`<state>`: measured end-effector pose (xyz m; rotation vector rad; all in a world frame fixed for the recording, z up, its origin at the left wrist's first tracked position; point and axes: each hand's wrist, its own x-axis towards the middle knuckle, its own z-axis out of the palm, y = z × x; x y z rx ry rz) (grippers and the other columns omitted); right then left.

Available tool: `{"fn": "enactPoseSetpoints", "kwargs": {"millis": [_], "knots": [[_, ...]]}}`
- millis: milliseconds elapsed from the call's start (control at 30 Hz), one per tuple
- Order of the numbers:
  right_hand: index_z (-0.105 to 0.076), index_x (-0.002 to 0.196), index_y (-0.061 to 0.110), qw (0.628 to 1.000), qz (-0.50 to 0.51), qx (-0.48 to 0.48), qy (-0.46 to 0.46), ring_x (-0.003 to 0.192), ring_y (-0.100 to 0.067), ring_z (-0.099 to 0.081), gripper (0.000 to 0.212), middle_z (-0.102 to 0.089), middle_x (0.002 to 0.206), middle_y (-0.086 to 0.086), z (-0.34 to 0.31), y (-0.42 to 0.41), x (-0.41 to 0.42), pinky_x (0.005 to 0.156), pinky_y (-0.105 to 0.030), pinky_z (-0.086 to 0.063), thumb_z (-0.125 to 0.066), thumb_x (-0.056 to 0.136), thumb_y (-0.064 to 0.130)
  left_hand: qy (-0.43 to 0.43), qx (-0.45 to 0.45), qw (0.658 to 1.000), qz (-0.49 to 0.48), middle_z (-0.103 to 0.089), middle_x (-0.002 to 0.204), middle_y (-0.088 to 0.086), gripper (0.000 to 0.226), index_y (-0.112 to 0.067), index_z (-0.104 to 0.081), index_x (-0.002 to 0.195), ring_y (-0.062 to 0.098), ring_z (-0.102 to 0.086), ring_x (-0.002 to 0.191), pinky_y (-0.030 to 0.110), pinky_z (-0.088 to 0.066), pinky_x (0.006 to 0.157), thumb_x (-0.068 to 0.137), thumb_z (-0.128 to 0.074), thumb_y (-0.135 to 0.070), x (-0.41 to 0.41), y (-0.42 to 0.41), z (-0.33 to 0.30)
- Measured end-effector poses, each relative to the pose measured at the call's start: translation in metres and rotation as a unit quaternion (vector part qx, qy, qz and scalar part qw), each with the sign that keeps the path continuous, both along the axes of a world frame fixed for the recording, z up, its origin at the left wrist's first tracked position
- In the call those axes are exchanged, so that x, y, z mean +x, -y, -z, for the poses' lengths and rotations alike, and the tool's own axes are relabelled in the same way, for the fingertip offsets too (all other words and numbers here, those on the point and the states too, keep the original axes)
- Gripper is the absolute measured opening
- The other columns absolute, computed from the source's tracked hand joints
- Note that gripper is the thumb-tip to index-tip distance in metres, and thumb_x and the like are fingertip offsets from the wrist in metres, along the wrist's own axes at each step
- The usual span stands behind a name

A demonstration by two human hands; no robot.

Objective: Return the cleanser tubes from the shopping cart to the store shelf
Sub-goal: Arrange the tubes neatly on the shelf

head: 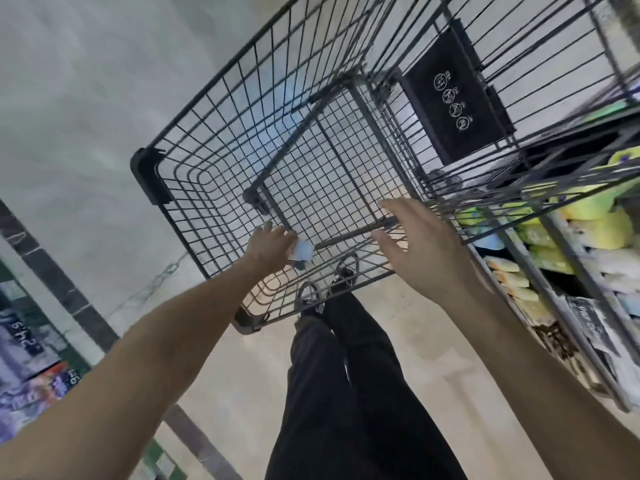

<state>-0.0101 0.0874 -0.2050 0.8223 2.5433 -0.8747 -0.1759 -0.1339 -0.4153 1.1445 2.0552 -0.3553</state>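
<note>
Two hands are working inside the shopping cart [194,157]. The left hand [273,247] is reaching deep into the wire basket, its fingers curling round a small pale blue-and-white item [302,252], which I am taking to be a cleanser tube; only its end is showing past the hand, and motion blur is hiding any print on it. The right hand [415,244] is hovering above the basket with fingers spread and relaxed, gripping nothing, near a bar of the fold-down wire flap [332,157] but, as far as I can tell, not touching it.

No other tubes are showing on the mesh floor, so this is looking like the pick-up of one of the last ones, possibly the very last. The next move is calling for lifting the tube clear of the basket rim and swinging it over to the store shelf [571,258] standing just beside the cart on the right, where yellow, green and pale packages are lying in rows.

Writing is scarce. A black placard [457,95] on the cart's seat panel is carrying four round white warning icons with tiny captions too small to read. Blurred price tags [27,341] at the lower left are showing digits I cannot make out reliably.
</note>
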Motion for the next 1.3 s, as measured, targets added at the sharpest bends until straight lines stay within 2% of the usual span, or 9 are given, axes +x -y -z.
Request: {"fn": "enactPoseSetpoints", "kwargs": {"millis": [100,267,467,600,1033,1133,1200,1233,1300], "knots": [[-0.05,0.148,0.021,1.0,0.005,0.001,-0.001,0.133,-0.02,-0.049,0.048,-0.052,0.149,0.002,-0.016,0.0,0.001,0.105,-0.033,-0.04,-0.056,0.103,0.038,0.082,0.068,0.983,-0.148,-0.065,0.125,0.004,0.054,-0.025,-0.056,0.129,0.028,-0.055,0.118,0.05,-0.049,0.102,0.081,-0.08,-0.035,-0.006,-0.01,-0.033],[-0.049,0.148,0.025,0.999,0.045,-0.003,-0.008,0.135,-0.02,-0.048,0.047,-0.05,0.149,0.004,-0.057,0.006,0.008,0.105,-0.037,-0.042,-0.056,0.104,0.039,0.227,0.208,0.877,-0.369,-0.057,0.128,0.004,0.067,-0.03,-0.059,0.136,0.024,-0.056,0.119,0.057,-0.045,0.108,0.076,-0.088,-0.032,-0.005,-0.022,-0.111],[-0.049,0.148,0.026,0.991,0.124,0.017,-0.051,0.136,-0.017,-0.046,0.048,-0.049,0.15,0.006,-0.125,0.02,0.03,0.106,-0.038,-0.042,-0.054,0.104,0.043,0.363,0.331,0.748,-0.445,-0.07,0.121,-0.005,0.062,-0.035,-0.057,0.133,0.016,-0.066,0.112,0.042,-0.05,0.102,0.078,-0.084,-0.035,0.022,-0.028,-0.249],[-0.049,0.147,0.029,0.973,0.205,0.02,-0.104,0.132,-0.018,-0.051,0.047,-0.05,0.148,0.007,-0.163,0.026,0.059,0.105,-0.043,-0.047,-0.054,0.103,0.046,0.429,0.373,0.703,-0.428,-0.071,0.122,-0.001,0.063,-0.025,-0.059,0.132,0.024,-0.067,0.115,0.042,-0.058,0.097,0.077,-0.082,-0.005,0.041,-0.035,-0.315],[-0.057,0.138,0.031,0.89,0.392,0.084,-0.219,0.132,-0.014,-0.053,0.038,-0.057,0.142,0.009,-0.23,0.056,0.169,0.102,-0.033,-0.046,-0.059,0.102,0.042,0.568,0.375,0.662,-0.314,-0.074,0.116,0.015,0.052,-0.011,-0.057,0.136,0.039,-0.071,0.105,0.04,-0.06,0.087,0.091,-0.061,0.015,0.114,-0.069,-0.438],[-0.057,0.141,0.027,0.866,0.433,0.103,-0.229,0.128,-0.014,-0.056,0.04,-0.055,0.143,0.008,-0.245,0.059,0.201,0.096,-0.027,-0.044,-0.06,0.102,0.037,0.606,0.307,0.639,-0.359,-0.057,0.145,0.005,0.055,-0.019,-0.051,0.147,0.004,-0.063,0.121,0.023,-0.051,0.099,0.097,-0.072,-0.023,0.143,-0.079,-0.459],[-0.054,0.144,0.026,0.858,0.449,0.116,-0.221,0.124,-0.01,-0.055,0.041,-0.052,0.141,0.01,-0.258,0.062,0.224,0.091,-0.022,-0.04,-0.058,0.104,0.036,0.601,0.313,0.666,-0.311,-0.052,0.147,-0.002,0.088,-0.025,-0.053,0.145,0.009,-0.056,0.13,0.033,-0.046,0.109,0.072,-0.087,-0.06,0.157,-0.083,-0.473],[-0.053,0.145,0.027,0.855,0.451,0.132,-0.217,0.126,-0.01,-0.053,0.043,-0.051,0.142,0.01,-0.263,0.063,0.237,0.092,-0.022,-0.04,-0.057,0.104,0.038,0.579,0.33,0.679,-0.308,-0.057,0.142,0.006,0.09,-0.017,-0.059,0.139,0.021,-0.062,0.126,0.04,-0.05,0.106,0.065,-0.092,-0.056,0.167,-0.09,-0.474],[-0.052,0.145,0.029,0.851,0.449,0.172,-0.212,0.133,-0.016,-0.051,0.045,-0.052,0.145,0.009,-0.268,0.065,0.266,0.099,-0.029,-0.044,-0.056,0.103,0.044,0.595,0.331,0.663,-0.312,-0.066,0.131,0.015,0.046,-0.012,-0.065,0.126,0.025,-0.072,0.111,0.037,-0.058,0.096,0.087,-0.082,-0.028,0.19,-0.104,-0.478]]}}
